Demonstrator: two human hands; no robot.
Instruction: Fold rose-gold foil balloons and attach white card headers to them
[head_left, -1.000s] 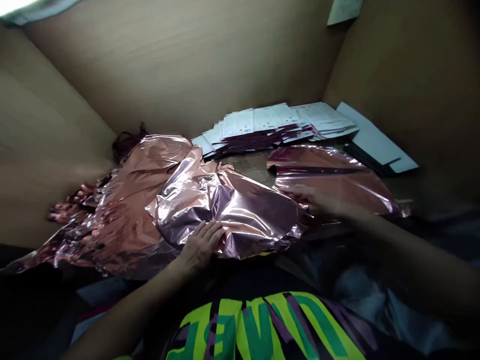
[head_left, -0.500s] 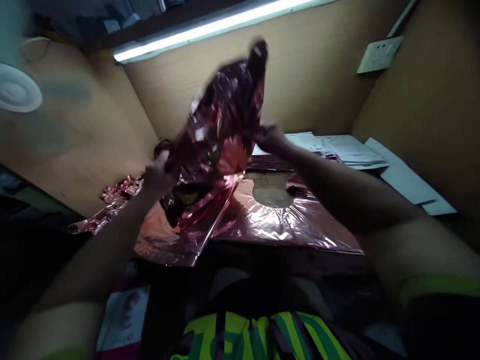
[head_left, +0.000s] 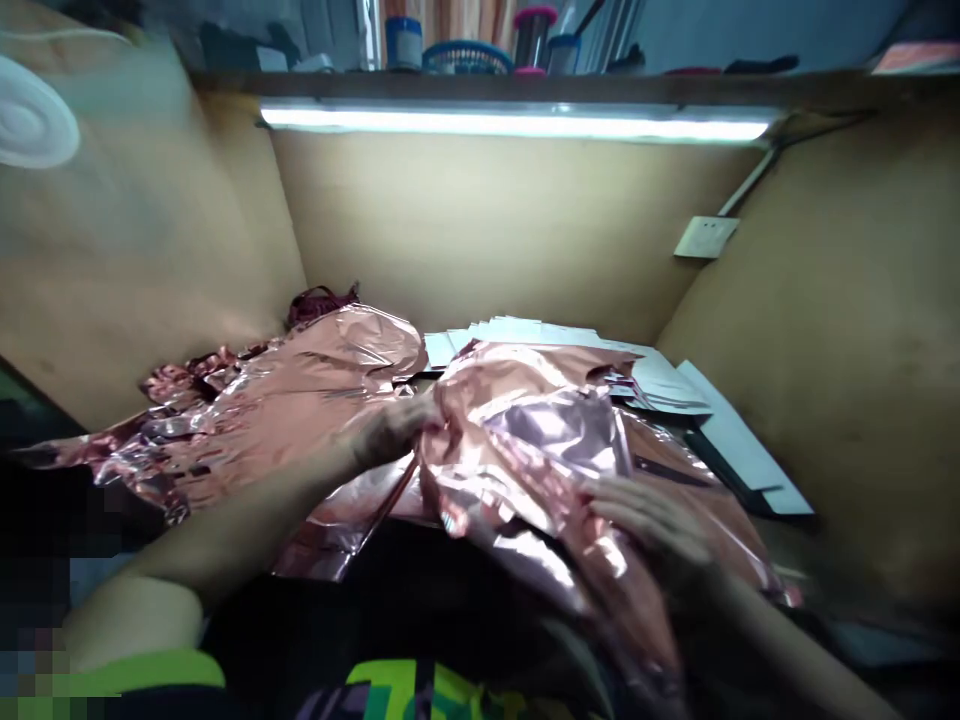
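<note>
A crumpled rose-gold foil balloon, flat and without air, lies across the middle of the table and hangs over its front edge. My left hand is closed on its left side, fingers bunched in the foil. Over the balloon's right part rests my right hand, its fingers stretched out along the foil; its thumb is hard to see. Another flat rose-gold foil balloon is spread out to the left, with crinkled edges. More foil shows beneath and to the right of the one I handle.
White sheets are stacked along the back, and a long white strip lies at the right. A dark red bundle sits in the back left corner. Wooden panels enclose the table under a lit tube. A socket is on the right.
The foil balloon held up between both hands has come down onto the table. A spread-out foil balloon now lies at the left. My right hand has moved down toward the front; the view has levelled.
</note>
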